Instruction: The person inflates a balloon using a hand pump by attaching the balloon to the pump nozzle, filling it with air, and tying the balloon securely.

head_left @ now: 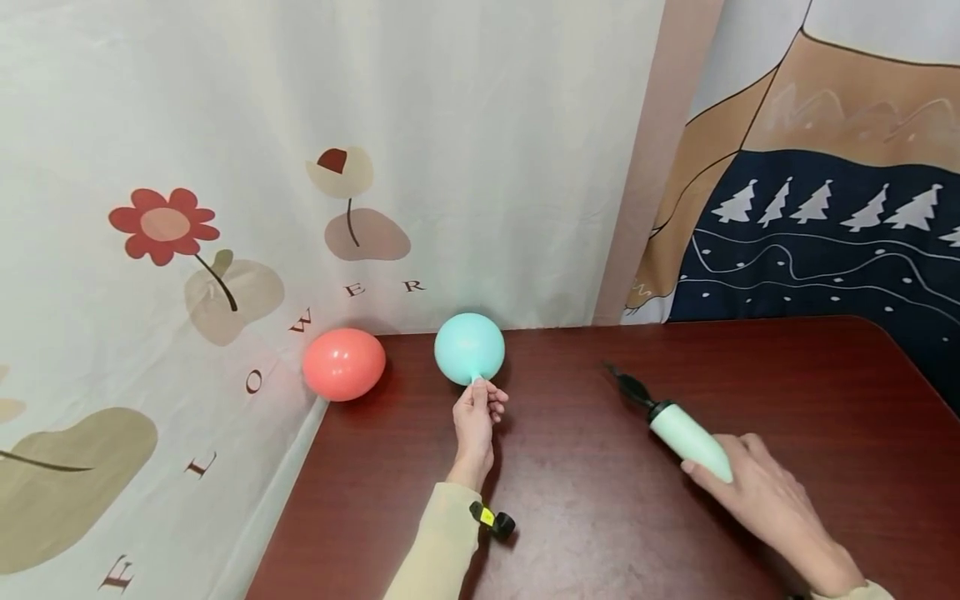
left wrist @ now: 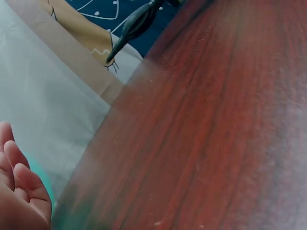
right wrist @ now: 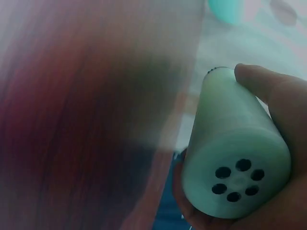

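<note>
In the head view my left hand [head_left: 476,425] pinches the neck of an inflated turquoise balloon [head_left: 469,347] between thumb and fingers. The balloon's round body rises beyond the fingertips, near the back edge of the table. Only a sliver of the balloon [left wrist: 40,177] shows behind the curled fingers in the left wrist view. My right hand [head_left: 772,492] grips a pale green balloon pump [head_left: 690,440] by its body, its black nozzle pointing away to the left. Seen from the right wrist, the end of the pump [right wrist: 237,172] has a ring of several dark holes, with fingers wrapped around it.
An inflated red balloon [head_left: 344,364] lies at the table's back left corner, against the white printed curtain [head_left: 480,167]. The dark red wooden table [head_left: 585,500] runs to a rounded corner at the right. A navy printed cloth [head_left: 825,275] hangs behind it.
</note>
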### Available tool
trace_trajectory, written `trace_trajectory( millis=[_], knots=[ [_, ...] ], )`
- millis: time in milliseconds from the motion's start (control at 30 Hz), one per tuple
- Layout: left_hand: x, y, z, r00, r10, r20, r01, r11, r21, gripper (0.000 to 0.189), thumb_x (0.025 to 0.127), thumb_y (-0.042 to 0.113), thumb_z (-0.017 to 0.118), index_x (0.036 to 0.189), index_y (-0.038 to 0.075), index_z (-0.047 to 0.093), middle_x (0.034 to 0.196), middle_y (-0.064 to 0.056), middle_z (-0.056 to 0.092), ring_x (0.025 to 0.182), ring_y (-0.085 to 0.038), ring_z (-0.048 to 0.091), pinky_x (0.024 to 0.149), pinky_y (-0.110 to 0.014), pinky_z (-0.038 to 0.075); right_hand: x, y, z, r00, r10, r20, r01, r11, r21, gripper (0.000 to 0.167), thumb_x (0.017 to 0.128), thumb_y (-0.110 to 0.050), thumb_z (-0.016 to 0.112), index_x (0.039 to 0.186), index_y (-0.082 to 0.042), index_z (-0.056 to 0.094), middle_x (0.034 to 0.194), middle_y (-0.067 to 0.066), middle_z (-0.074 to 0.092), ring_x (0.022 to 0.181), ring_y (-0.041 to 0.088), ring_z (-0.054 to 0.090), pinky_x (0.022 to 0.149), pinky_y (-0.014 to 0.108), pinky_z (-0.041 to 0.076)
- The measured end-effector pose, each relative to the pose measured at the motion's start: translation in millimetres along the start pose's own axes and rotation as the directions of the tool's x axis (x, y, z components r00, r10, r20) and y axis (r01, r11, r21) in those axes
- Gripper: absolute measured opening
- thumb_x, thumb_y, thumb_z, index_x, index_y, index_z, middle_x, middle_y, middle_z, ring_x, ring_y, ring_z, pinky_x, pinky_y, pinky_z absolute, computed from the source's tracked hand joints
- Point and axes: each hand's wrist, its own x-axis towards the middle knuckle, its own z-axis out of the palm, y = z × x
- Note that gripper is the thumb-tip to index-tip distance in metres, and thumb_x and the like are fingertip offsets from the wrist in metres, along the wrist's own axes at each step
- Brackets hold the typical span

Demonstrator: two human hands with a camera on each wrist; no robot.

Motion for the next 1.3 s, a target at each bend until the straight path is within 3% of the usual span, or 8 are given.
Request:
trace_trajectory(
  millis=[267,400,567,667,800,967,1167,1300],
  knots=[
    [-2.7,0.4,3.4,0.992,-0.001,0.127,-0.016,0.991,0.136,0.04,0.111,0.029,0.05,0.092,-0.004,0.061,0.074,-0.001,0.068,0.062,-0.01,0.054,0.056,-0.019,0.043,3.8,56,-25,0.995,0.097,-0.037,-0.099,0.993,-0.07,0.091,0.101,-0.064,0.052,0.13,0.022,0.045,0.106,0.036,0.048,0.076,0.037,0.055,0.058,0.053,0.047],
    [-0.6,4.1,2.8,0.976,0.004,0.219,-0.057,0.97,0.235,0.041,0.111,0.027,0.05,0.091,-0.007,0.061,0.073,-0.003,0.068,0.061,-0.011,0.055,0.055,-0.02,0.042,3.3,75,-29,0.987,0.148,-0.059,-0.153,0.983,-0.098,0.092,0.102,-0.062,0.052,0.125,0.026,0.042,0.098,0.035,0.045,0.074,0.038,0.051,0.057,0.051,0.045],
    [1.9,10.7,2.6,0.951,-0.006,0.311,-0.108,0.931,0.349,0.039,0.111,0.022,0.051,0.089,-0.008,0.062,0.075,-0.016,0.07,0.061,-0.013,0.054,0.054,-0.02,0.042,5.4,86,-28,0.985,0.165,-0.058,-0.172,0.975,-0.139,0.091,0.101,-0.061,0.054,0.121,0.027,0.041,0.092,0.033,0.046,0.071,0.036,0.05,0.056,0.048,0.044],
    [2.5,12.7,1.3,0.927,0.01,0.375,-0.178,0.891,0.418,0.036,0.111,0.021,0.052,0.087,-0.003,0.063,0.075,-0.015,0.071,0.061,-0.012,0.056,0.056,-0.021,0.045,5.9,88,-30,0.988,0.144,-0.059,-0.152,0.976,-0.156,0.089,0.101,-0.06,0.055,0.122,0.026,0.042,0.091,0.033,0.05,0.071,0.037,0.052,0.055,0.049,0.044],
    [5.6,14.5,-2.1,0.891,0.028,0.453,-0.29,0.803,0.521,0.034,0.111,0.021,0.051,0.083,0.005,0.064,0.073,-0.006,0.071,0.061,-0.012,0.058,0.059,-0.024,0.05,7.6,88,-33,0.989,0.145,-0.028,-0.148,0.974,-0.169,0.095,0.099,-0.064,0.055,0.126,0.026,0.04,0.096,0.037,0.053,0.073,0.04,0.055,0.055,0.05,0.046],
    [6.8,19.8,-3.8,0.872,0.015,0.489,-0.342,0.734,0.587,0.034,0.111,0.021,0.051,0.082,0.008,0.064,0.071,-0.001,0.069,0.061,-0.013,0.059,0.059,-0.026,0.051,8.3,83,-33,0.984,0.176,-0.032,-0.179,0.964,-0.199,0.107,0.093,-0.072,0.057,0.132,0.026,0.037,0.106,0.044,0.049,0.08,0.048,0.053,0.061,0.057,0.045],
    [5.3,24.9,-1.7,0.865,-0.007,0.501,-0.372,0.661,0.651,0.035,0.111,0.025,0.05,0.081,0.012,0.063,0.069,0.005,0.068,0.062,-0.01,0.059,0.06,-0.026,0.051,5.2,47,-30,0.965,0.064,-0.253,-0.118,0.971,-0.206,0.088,0.092,-0.05,0.072,0.135,0.02,0.043,0.124,0.045,0.044,0.103,0.063,0.044,0.072,0.073,0.04],
    [4.1,26.3,0.8,0.853,0.005,0.522,-0.412,0.62,0.667,0.033,0.111,0.023,0.051,0.08,0.014,0.062,0.068,0.007,0.066,0.061,-0.009,0.058,0.06,-0.025,0.05,3.7,9,-25,0.906,-0.117,-0.406,0.047,0.983,-0.178,0.066,0.091,-0.033,0.077,0.131,0.013,0.053,0.131,0.039,0.05,0.114,0.06,0.046,0.076,0.076,0.041]
  ],
)
